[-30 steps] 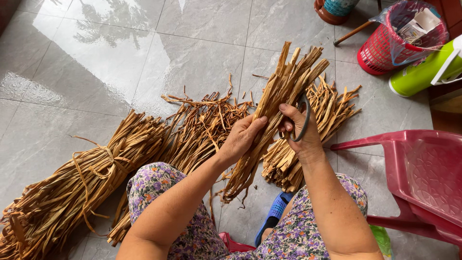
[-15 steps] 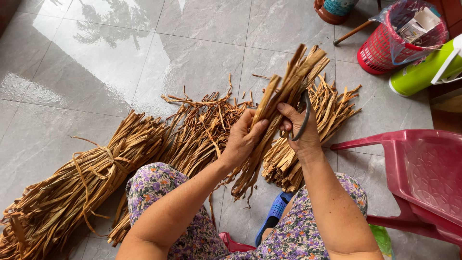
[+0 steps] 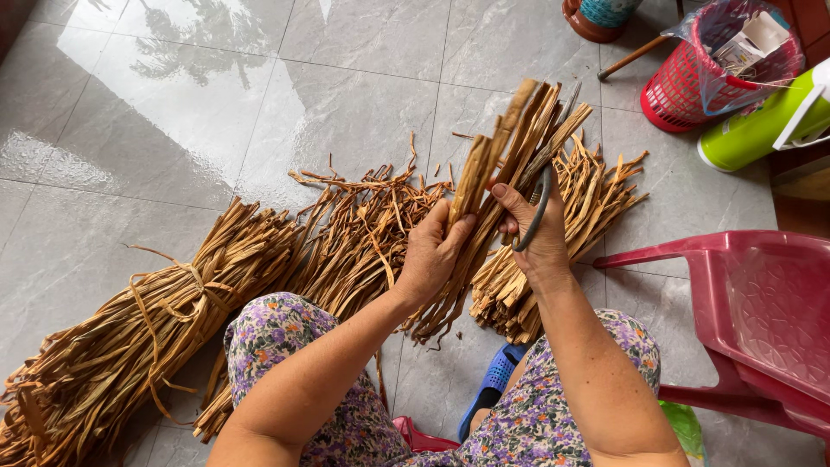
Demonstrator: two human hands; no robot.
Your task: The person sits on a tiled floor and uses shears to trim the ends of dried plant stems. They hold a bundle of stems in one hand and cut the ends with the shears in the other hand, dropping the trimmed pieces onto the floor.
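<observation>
Dried tan strips form the handful (image 3: 510, 173) held up over the grey tiled floor (image 3: 346, 95), slanting from lower left to upper right with its frayed lower ends hanging just above the person's knees. The left hand (image 3: 432, 255) is closed around the bundle's middle, thumb pressed up along one broad strip, fingers wrapped behind. The right hand (image 3: 536, 238) grips the same bundle from the other side, fingers curled shut, and a pair of dark-handled scissors (image 3: 538, 207) hangs with its loop about those fingers, the blades pointing up along the strips; whether the blades are parted cannot be told. Just beyond the hands a loose heap of shorter strips (image 3: 596, 195) lies on the tiles, and to the left of it a tangled, darker pile (image 3: 363, 225). Further left a long sheaf tied round with a strip (image 3: 164, 320) stretches toward the lower left corner. The person's floral-print trousers (image 3: 277, 337) fill the bottom of the view, with a blue sandal (image 3: 497, 380) between the legs. A red plastic chair (image 3: 761, 311) stands at the right, and near the top right corner sit a red mesh basket (image 3: 683, 86) and a green cylindrical container (image 3: 752, 130).
</observation>
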